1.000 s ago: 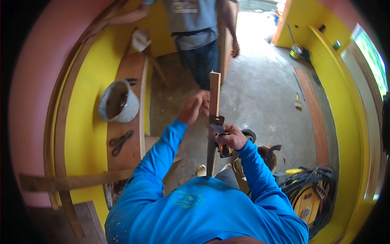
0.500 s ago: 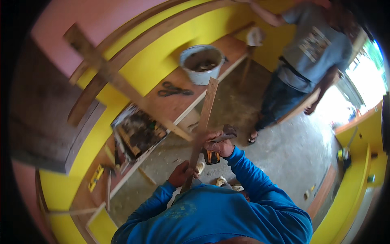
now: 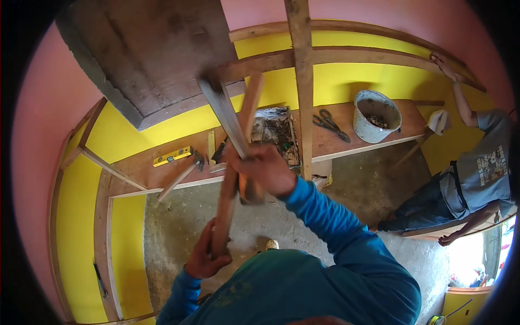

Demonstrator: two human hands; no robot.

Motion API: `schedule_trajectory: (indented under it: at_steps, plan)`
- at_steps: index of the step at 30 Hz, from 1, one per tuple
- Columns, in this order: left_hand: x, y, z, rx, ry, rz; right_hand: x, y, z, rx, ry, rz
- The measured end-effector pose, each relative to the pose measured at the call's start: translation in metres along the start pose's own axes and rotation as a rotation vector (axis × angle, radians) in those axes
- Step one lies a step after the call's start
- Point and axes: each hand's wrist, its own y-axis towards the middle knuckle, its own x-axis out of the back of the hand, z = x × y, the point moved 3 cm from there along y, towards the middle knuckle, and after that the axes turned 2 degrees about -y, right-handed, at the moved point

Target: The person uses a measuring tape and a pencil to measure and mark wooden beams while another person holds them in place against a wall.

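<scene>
The left hand [image 3: 205, 259] is clenched around the lower end of a long wooden strip [image 3: 234, 168], which stands tilted, its upper end leaning toward the far wall. The right hand [image 3: 264, 172] is closed higher up, over a grey flat tool [image 3: 223, 115], blurred, that crosses the strip and points up and left; I cannot tell exactly what kind of tool it is, nor whether the fingers also press on the strip.

To work this well, the lower grip should stay firm so the strip does not twist, and the tool should meet the wood squarely, away from the fingers below.

Beyond the hands, a long wooden table [image 3: 346, 142] runs along the yellow wall. On it lie a yellow level [image 3: 171, 156] to the left, scissors [image 3: 329, 123] and a white bucket [image 3: 376, 115] to the right. An upright wooden post [image 3: 302, 81] rises in front of the table. At the far right another person [image 3: 474, 173] reaches up to the wall.
</scene>
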Motion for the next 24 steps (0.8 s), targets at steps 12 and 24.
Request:
schedule_trajectory:
  at_steps: [12,24]
  plan:
    - [0.033,0.11,-0.147,0.017,-0.312,-0.264,0.018,0.079,0.021,0.176,0.113,0.033]
    - [-0.002,0.199,-0.15,-0.041,-0.559,-0.251,0.099,0.044,-0.024,-0.3,0.573,-0.004]
